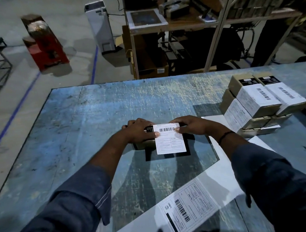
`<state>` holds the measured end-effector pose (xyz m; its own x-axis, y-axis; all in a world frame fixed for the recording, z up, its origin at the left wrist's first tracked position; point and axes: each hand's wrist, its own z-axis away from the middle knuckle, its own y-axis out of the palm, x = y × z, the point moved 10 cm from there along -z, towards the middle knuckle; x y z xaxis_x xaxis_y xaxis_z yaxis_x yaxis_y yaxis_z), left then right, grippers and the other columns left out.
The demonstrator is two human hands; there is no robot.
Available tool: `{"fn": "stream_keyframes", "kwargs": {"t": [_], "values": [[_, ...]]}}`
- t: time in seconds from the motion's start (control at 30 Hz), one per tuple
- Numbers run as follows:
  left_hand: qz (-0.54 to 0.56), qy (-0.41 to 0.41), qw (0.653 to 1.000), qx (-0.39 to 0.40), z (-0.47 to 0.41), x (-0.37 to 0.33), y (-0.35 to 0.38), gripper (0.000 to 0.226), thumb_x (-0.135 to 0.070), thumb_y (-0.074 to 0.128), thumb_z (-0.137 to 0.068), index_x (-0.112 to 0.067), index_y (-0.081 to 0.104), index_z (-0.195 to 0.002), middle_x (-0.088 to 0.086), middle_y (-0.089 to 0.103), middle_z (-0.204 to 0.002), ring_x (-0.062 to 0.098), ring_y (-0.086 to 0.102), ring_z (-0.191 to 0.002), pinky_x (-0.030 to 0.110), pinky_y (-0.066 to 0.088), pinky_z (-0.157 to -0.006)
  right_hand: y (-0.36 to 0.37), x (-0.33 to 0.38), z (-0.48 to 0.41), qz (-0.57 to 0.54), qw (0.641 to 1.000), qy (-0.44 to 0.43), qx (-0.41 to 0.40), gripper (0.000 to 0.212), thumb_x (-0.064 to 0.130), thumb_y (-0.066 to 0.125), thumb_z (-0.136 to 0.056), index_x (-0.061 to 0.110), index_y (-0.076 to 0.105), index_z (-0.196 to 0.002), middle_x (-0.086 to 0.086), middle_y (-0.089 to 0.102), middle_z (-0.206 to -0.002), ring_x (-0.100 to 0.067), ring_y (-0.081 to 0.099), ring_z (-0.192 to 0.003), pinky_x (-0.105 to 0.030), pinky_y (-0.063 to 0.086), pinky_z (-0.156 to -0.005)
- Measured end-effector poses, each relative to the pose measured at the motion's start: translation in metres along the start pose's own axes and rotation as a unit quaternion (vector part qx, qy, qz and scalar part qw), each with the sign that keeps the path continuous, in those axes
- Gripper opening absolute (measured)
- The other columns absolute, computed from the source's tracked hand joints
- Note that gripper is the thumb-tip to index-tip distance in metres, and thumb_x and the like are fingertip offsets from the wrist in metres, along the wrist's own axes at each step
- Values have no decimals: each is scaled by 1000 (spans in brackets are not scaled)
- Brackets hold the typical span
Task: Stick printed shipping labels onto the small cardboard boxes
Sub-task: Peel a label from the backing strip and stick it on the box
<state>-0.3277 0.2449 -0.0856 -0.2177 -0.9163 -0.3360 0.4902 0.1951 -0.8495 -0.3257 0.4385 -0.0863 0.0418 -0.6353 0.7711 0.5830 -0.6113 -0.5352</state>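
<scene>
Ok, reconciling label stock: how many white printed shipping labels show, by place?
White printed shipping labels on stacked small cardboard boxes: 3
White label in hand, on the centre brown cardboard box: 1
White label lying flat at the blue table's near edge: 1
Total: 5

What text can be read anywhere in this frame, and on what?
"CRED": on the loose label sheet at the near edge of the table.
The label held on the box: barcode, print too small to read.
The labels on the stacked boxes: barcodes, print too blurred.
</scene>
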Motion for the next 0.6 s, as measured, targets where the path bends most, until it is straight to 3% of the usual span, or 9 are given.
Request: {"fn": "stream_keyframes", "kwargs": {"t": [0.1, 0.2, 0.33, 0.4, 0.47, 0.53, 0.6], "values": [[20, 1, 999, -33, -4, 8, 1, 80, -100, 38, -63, -62, 48, -133, -10, 51, -144, 29, 39, -134, 51, 33, -101, -7, -4, 6, -5, 999, 5, -43, 32, 22, 71, -95, 17, 69, -126, 5, 73, -119, -7, 68, -106, -14, 48, -84], [51, -2, 995, -82, 2, 11, 1, 75, -97, 44, -67, -57, 56, -129, -11, 50, -140, 28, 35, -136, 53, 30, -108, -13, -7, 16, -33, 994, -6, -101, 22, 28, 77, -89, 23, 76, -110, 14, 76, -102, 6, 70, -90, -16, 50, -80], [67, -16, 981, -181, 21, 10, -7, 62, -85, 57, -72, -48, 64, -121, -11, 46, -137, 23, 31, -136, 50, 25, -112, -25, -19, 32, -15, 969, 18, -247, 25, 45, 86, -76, 26, 76, -89, 13, 75, -91, -3, 69, -82, -29, 50, -69], [55, 18, 961, -271, 34, 1, -15, 42, -69, 66, -81, -45, 66, -115, -13, 50, -131, 20, 34, -134, 47, 27, -110, -24, -6, 44, 44, 943, -61, -324, 22, 41, 84, -79, 28, 70, -90, 11, 69, -96, -9, 63, -89, -33, 50, -77], [52, 99, 932, -346, 50, -17, -17, 27, -54, 64, -89, -41, 70, -112, -14, 58, -124, 18, 44, -128, 48, 36, -107, -10, 18, 51, 115, 920, -149, -343, 11, 31, 73, -87, 24, 70, -95, 5, 66, -101, -17, 60, -96, -41, 48, -86], [36, 160, 920, -355, 54, -33, -9, 31, -44, 50, -97, -35, 72, -118, -10, 63, -128, 21, 49, -127, 49, 39, -107, 0, 33, 50, 181, 907, -172, -341, 15, 22, 64, -89, 20, 74, -100, 1, 68, -108, -25, 60, -103, -46, 49, -91], [17, 163, 939, -302, 42, -39, -1, 43, -37, 37, -100, -31, 64, -134, -8, 60, -142, 24, 45, -136, 48, 33, -115, 9, 43, 43, 216, 909, -163, -316, 28, 19, 58, -89, 20, 72, -113, -1, 68, -121, -28, 59, -116, -49, 47, -98]]}}
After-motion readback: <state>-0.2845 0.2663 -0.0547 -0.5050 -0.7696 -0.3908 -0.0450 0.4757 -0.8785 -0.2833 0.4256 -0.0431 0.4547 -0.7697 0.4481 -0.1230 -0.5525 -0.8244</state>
